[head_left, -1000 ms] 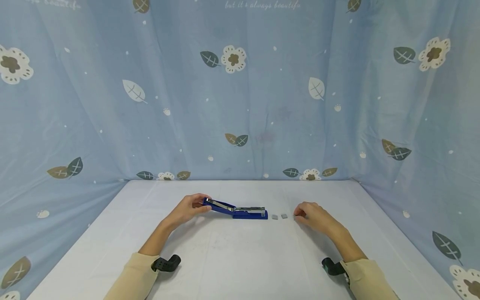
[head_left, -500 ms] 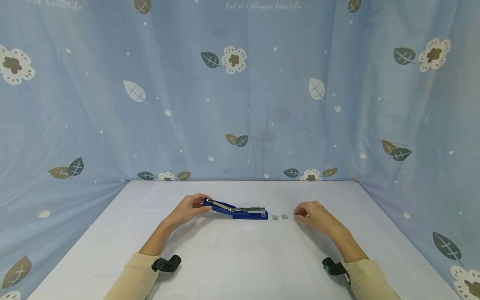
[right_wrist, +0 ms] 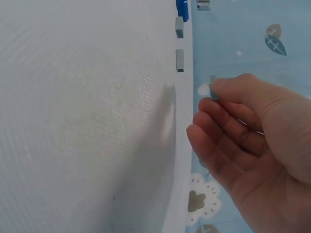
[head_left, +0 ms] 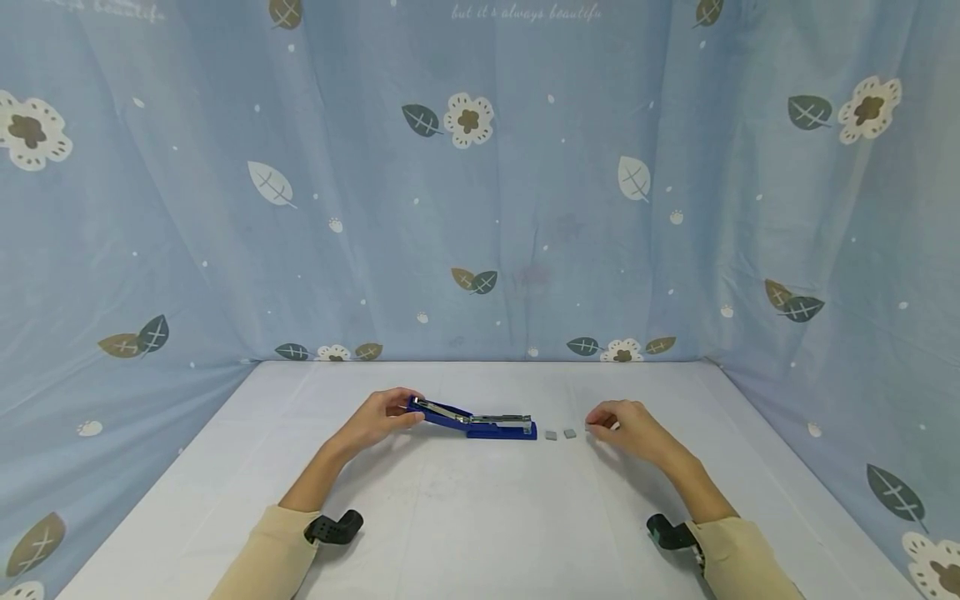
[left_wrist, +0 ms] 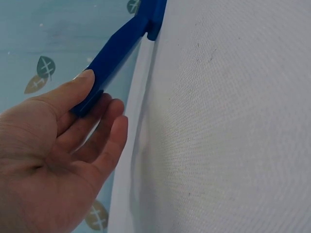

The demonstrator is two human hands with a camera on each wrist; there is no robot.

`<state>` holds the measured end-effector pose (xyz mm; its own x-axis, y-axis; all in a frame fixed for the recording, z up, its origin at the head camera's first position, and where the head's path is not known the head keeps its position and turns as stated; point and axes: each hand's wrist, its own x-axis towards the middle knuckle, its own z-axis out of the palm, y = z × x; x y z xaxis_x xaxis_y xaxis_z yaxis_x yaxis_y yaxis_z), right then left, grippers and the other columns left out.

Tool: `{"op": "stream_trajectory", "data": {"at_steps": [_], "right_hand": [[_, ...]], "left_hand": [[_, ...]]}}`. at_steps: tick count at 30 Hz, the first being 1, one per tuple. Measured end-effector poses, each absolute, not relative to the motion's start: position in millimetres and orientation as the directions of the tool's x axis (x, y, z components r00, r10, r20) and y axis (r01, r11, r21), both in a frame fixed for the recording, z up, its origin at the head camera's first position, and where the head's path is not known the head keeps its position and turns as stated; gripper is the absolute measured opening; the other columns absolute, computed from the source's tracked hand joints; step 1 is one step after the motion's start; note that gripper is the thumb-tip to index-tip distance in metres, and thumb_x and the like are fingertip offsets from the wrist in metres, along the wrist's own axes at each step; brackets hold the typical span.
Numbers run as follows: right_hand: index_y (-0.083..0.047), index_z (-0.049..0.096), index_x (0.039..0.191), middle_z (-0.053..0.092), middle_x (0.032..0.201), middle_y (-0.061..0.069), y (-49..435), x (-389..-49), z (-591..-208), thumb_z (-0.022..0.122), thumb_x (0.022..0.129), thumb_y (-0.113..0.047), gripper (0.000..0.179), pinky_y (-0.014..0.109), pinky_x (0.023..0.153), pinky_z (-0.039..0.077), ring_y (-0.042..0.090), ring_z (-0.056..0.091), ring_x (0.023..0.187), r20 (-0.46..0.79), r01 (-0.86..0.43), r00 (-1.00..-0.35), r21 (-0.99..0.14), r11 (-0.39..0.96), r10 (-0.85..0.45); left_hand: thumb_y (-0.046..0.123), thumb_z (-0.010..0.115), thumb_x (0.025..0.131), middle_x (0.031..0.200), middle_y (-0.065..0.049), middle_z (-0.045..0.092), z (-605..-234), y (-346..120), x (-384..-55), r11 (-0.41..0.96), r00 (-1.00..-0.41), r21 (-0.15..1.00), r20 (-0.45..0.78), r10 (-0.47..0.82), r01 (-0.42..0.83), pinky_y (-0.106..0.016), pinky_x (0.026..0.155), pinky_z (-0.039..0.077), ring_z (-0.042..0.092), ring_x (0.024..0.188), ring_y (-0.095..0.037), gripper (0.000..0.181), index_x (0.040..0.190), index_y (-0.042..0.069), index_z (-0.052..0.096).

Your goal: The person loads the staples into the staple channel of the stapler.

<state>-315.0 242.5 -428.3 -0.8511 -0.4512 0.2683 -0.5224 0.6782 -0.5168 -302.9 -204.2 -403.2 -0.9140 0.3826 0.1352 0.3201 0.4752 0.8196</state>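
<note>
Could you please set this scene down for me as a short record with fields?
Left hand: pinches the end of the stapler's blue cover
Right hand: pinches a small grey piece
Stapler: swung open, base on the white table
Loose pieces: two similar grey ones, apart, between stapler and right hand
Backdrop: blue curtain with leaf and flower prints
</note>
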Motion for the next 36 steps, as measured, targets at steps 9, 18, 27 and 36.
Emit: {"op": "stream_trajectory", "data": {"at_steps": [9,18,27,36], "right_hand": [[-0.006,0.071,0.101,0.072,0.089,-0.001,245.8,-317.4,-430.1,0.067,0.092,-0.012,0.011,0.021,0.069,0.053,0.004,0.063,0.076,0.239,-0.488,-0.869,-0.552,0.676,-0.433],[-0.006,0.073,0.103,0.074,0.095,0.002,245.9,-317.5,-428.6,0.069,0.092,-0.014,0.014,0.021,0.073,0.054,0.009,0.067,0.082,0.232,-0.464,-0.882,-0.577,0.671,-0.410],[-0.007,0.074,0.106,0.075,0.100,0.005,244.6,-318.3,-428.1,0.071,0.090,-0.017,0.019,0.023,0.075,0.056,0.014,0.070,0.087,0.218,-0.429,-0.900,-0.599,0.677,-0.377],[-0.008,0.074,0.104,0.076,0.099,0.005,240.8,-319.5,-425.9,0.072,0.090,-0.017,0.018,0.026,0.076,0.057,0.016,0.071,0.087,0.265,-0.449,-0.893,-0.589,0.672,-0.364]], "left_hand": [[0.015,0.067,0.094,0.113,-0.019,0.069,-404.2,-204.2,-302.7,0.481,-0.919,0.820,0.131,0.371,0.311,-0.027,0.081,0.052,0.065,0.104,-0.032,0.038,0.127,-0.001,0.059],[0.013,0.067,0.094,0.111,-0.020,0.069,-406.5,-204.3,-305.1,0.466,-0.915,0.826,0.137,0.379,0.317,-0.036,0.081,0.055,0.067,0.100,-0.029,0.037,0.126,-0.002,0.059],[0.018,0.067,0.094,0.112,-0.018,0.069,-428.5,-211.4,-322.5,0.464,-0.919,0.830,0.137,0.371,0.311,-0.045,0.083,0.055,0.067,0.101,-0.030,0.038,0.128,0.001,0.059],[0.023,0.069,0.093,0.113,-0.018,0.069,-438.0,-216.0,-329.4,0.433,-0.911,0.845,0.138,0.390,0.313,-0.039,0.081,0.058,0.067,0.103,-0.034,0.042,0.129,0.003,0.058]]}}
